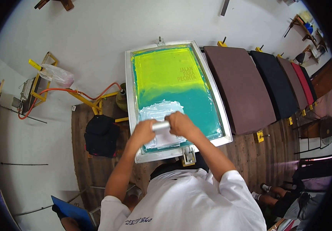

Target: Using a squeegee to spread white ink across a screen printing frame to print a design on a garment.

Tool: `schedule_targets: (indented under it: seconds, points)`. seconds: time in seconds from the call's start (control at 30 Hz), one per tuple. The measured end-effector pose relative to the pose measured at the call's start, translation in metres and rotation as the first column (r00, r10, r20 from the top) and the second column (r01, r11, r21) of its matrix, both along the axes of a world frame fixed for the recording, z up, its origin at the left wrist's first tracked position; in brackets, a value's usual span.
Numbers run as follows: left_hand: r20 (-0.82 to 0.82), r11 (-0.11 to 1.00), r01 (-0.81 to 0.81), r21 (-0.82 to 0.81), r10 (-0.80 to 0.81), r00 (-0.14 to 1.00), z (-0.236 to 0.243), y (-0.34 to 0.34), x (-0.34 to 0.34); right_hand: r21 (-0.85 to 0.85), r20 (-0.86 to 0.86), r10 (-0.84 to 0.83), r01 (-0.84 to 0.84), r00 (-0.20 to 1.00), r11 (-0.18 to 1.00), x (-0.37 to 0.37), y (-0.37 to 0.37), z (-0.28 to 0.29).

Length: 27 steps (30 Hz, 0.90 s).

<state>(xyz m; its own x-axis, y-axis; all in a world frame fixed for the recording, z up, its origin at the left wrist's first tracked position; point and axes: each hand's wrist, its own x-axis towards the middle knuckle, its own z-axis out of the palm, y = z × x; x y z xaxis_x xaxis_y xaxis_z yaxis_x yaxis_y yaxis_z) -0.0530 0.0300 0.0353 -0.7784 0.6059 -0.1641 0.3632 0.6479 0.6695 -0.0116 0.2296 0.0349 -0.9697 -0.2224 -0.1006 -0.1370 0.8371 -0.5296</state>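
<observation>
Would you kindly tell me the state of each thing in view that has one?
Left hand, closed on the handle
Right hand, closed on the handle
Handle, held, slightly blurred
White paint, spread in a rough-edged patch
Frame, lying flat
Nearest brown board, uncovered by any frame
Plastic bag, hanging
Orange hose, curved

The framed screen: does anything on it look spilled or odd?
Nothing looks spilled off the frame. Slightly messy: white paint lies in a ragged patch at the near end, with pale smears by the near right corner.
</observation>
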Motion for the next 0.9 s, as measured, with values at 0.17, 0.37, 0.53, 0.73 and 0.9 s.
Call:
schedule_targets:
  seconds: [0.17, 0.37, 0.53, 0.73, 0.9]
  points:
    - [-0.068, 0.996, 0.0, -0.086, -0.006, 0.998, -0.007, 0.014, -0.055, 0.094, 0.057, -0.067, 0.062, 0.996, 0.994, -0.055, 0.004, -0.008]
    - [-0.091, 0.995, 0.041, -0.093, -0.05, 0.995, -0.002, 0.017, -0.046, 0.07, 0.078, -0.089, 0.084, 0.993, 0.994, -0.054, 0.0, -0.022]
    - [-0.126, 0.998, 0.018, -0.056, -0.025, 0.992, -0.007, 0.014, -0.036, 0.213, 0.071, -0.098, 0.081, 0.993, 0.974, -0.046, -0.005, -0.014]
    - [-0.169, 0.998, -0.007, -0.058, -0.003, 0.986, -0.013, 0.014, -0.021, 0.231, 0.042, -0.131, 0.118, 0.99, 0.966, -0.03, -0.01, -0.019]
    - [-0.15, 0.996, -0.039, -0.08, 0.027, 0.988, -0.013, 0.012, 0.005, 0.244, 0.041, -0.139, 0.125, 0.989, 0.962, -0.008, -0.013, -0.02]
